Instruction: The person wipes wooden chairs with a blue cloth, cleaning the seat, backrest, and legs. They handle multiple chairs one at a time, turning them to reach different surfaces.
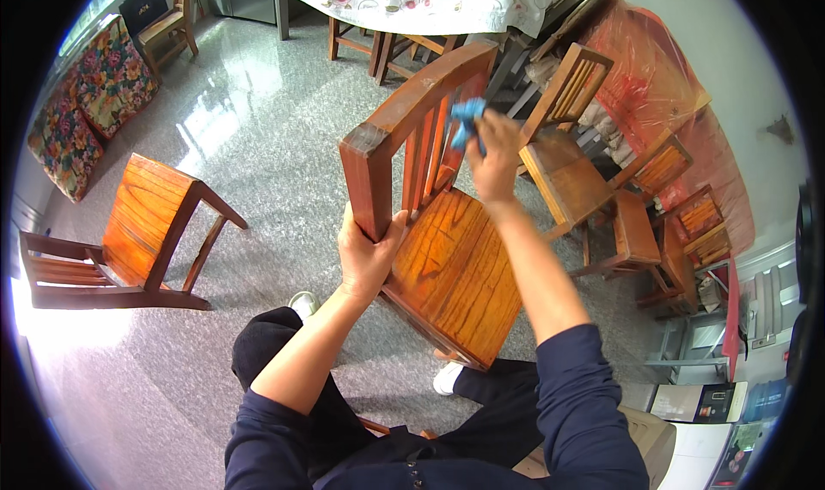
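Note:
Directly before me stands a wooden chair with a glossy, grained seat [454, 264] and a slatted backrest [422, 97]. My left hand [367, 251] is wrapped around the lower part of the near backrest post [368, 190], just above the seat. A crumpled blue cloth [468, 121] is in my right hand [496, 158], slightly blurred, at the far side of the backrest. Whether the cloth touches the wood there, I cannot tell. The chair's lower legs are mostly hidden under the seat.
To the left, another wooden chair [151, 222] stands on the speckled floor [258, 142]. Floral cushions [116, 80] lean by the wall. Several wooden chairs [567, 174] line the right side. A table with a flowered cloth [419, 0] is at the back. Boxes [696, 403] sit at lower right.

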`<state>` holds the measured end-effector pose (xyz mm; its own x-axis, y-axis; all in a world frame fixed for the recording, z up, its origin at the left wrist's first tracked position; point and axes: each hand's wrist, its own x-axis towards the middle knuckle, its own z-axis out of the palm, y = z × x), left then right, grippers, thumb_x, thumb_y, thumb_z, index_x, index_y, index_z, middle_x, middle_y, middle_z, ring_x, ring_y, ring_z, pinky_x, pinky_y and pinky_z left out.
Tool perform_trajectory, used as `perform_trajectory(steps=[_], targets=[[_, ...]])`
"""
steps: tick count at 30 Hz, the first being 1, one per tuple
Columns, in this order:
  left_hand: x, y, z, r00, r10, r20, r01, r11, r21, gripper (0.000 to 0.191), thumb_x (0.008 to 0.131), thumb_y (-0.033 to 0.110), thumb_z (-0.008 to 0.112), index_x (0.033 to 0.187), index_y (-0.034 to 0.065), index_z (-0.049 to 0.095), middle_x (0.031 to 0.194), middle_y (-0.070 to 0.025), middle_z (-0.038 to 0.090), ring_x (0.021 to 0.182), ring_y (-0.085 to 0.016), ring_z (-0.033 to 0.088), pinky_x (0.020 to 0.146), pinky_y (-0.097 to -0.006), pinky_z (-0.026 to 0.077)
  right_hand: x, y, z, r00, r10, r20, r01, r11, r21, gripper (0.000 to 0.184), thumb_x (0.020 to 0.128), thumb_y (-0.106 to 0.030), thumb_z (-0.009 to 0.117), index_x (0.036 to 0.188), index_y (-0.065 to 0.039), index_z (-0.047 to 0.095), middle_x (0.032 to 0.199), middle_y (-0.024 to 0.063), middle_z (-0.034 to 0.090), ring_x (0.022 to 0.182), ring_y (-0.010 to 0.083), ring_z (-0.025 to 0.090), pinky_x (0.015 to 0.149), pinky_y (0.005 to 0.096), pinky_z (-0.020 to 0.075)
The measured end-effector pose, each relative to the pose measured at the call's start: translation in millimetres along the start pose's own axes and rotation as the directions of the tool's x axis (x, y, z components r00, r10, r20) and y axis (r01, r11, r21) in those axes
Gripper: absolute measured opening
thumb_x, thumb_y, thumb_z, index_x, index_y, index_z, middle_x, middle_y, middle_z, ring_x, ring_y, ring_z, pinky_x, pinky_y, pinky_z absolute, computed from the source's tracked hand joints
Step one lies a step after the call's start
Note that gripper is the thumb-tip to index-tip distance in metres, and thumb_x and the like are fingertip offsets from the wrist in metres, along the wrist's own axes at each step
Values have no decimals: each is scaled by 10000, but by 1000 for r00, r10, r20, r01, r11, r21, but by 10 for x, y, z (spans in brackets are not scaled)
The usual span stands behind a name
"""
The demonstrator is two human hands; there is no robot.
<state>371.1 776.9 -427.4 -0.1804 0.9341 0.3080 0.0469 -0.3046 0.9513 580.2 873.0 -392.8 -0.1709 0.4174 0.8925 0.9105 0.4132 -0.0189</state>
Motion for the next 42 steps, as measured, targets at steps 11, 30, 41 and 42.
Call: perform_trajectory(steps=[11, 30, 41, 42], targets=[[0, 13, 15, 1000, 2, 17, -2, 1000, -2, 286, 796, 148, 746, 795, 57, 474, 665, 15, 486, 603, -73, 434, 545, -243, 390, -457, 314, 297, 903, -118, 414, 238, 938, -253, 264, 785, -99, 678, 1041, -160, 685, 1146, -75, 579, 1035, 226, 501, 874, 329, 518], [-16, 70, 24, 994, -91, 65, 93, 995, -25, 287, 773, 137, 748, 909, 24, 521, 747, -28, 567, 677, -102, 504, 624, -264, 445, 1332, -802, -455, 931, -309, 192, 239, 918, 317, 280, 857, -325, 567, 718, -125, 704, 842, -18, 699, 848, 141, 599, 699, 288, 552], [9, 34, 18, 993, -93, 78, 96, 995, -25, 322, 776, 178, 746, 969, 25, 539, 771, -65, 602, 689, -140, 551, 644, -296, 465, 1380, 290, -33, 936, 240, 258, -243, 970, -21, 299, 892, -304, 556, 943, -58, 718, 1063, 63, 676, 1004, 271, 543, 913, 347, 426], [7, 45, 18, 991, -104, 84, 105, 994, -6, 334, 776, 186, 746, 987, 26, 542, 782, -71, 612, 694, -151, 563, 650, -303, 470, 1382, 185, -87, 924, 247, 292, -254, 967, -15, 290, 887, -293, 562, 934, -55, 720, 1057, 68, 678, 999, 275, 544, 913, 352, 421]])
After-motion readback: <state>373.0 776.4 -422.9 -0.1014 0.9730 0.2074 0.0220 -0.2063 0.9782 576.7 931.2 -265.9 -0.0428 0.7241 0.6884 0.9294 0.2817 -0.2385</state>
